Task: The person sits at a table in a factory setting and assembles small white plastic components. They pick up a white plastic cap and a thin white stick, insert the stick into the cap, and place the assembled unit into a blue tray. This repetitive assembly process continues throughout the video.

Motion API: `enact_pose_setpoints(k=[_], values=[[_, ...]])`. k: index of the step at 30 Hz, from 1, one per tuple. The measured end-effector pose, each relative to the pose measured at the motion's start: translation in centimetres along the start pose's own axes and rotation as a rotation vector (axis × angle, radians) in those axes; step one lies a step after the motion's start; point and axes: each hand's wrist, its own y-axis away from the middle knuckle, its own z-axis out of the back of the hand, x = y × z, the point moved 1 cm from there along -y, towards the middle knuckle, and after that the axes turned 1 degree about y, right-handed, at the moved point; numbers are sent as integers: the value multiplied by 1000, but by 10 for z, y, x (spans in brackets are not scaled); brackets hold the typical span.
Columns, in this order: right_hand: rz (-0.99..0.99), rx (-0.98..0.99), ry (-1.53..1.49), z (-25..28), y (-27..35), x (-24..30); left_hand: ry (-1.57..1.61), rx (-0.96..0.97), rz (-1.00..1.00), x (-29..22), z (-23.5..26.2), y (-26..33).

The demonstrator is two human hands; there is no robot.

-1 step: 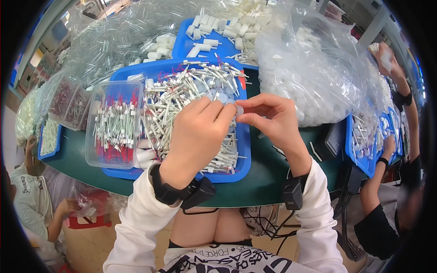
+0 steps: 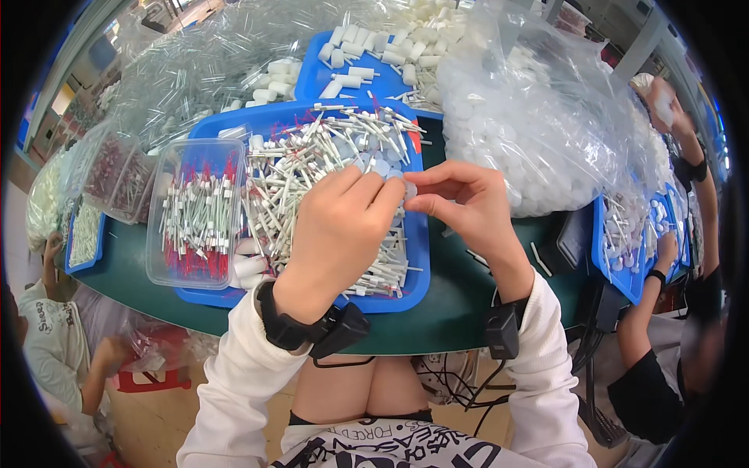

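Observation:
My right hand (image 2: 466, 204) pinches a small translucent whitish cap (image 2: 410, 189) between thumb and forefinger. Close against it, my left hand (image 2: 341, 226) is closed with its fingertips together, and what they hold is hidden behind the fingers. Both hands are over a blue tray (image 2: 422, 265) heaped with thin white sticks (image 2: 273, 183), each with a white collar and some with red threads. Several round translucent caps (image 2: 380, 167) lie among the sticks beyond my left fingers. On the tray's left side, a clear plastic box (image 2: 160, 269) holds more sticks with red ends.
Behind stands another blue tray (image 2: 308, 78) with white cylinders (image 2: 361, 72). A big clear bag of white caps (image 2: 530, 156) rises at the right, and bagged clear tubes (image 2: 195, 86) pile up back left. Co-workers' hands (image 2: 667, 248) work at trays on the right; another person sits left.

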Motion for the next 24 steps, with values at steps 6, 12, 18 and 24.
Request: enact_pose_setpoints(k=[6,12,18,24], values=[[-51,5,-64,-1,0,-1,-42,-16,-37,0,-1,1],[-1,-77,43,3,3,16,80,-74,4,0,5,-7],[312,-564,240,99,59,101,128,-164,-22,-27,30,-29],[165,-1116,816,287,127,87,233,395,-195,-85,-33,-26]])
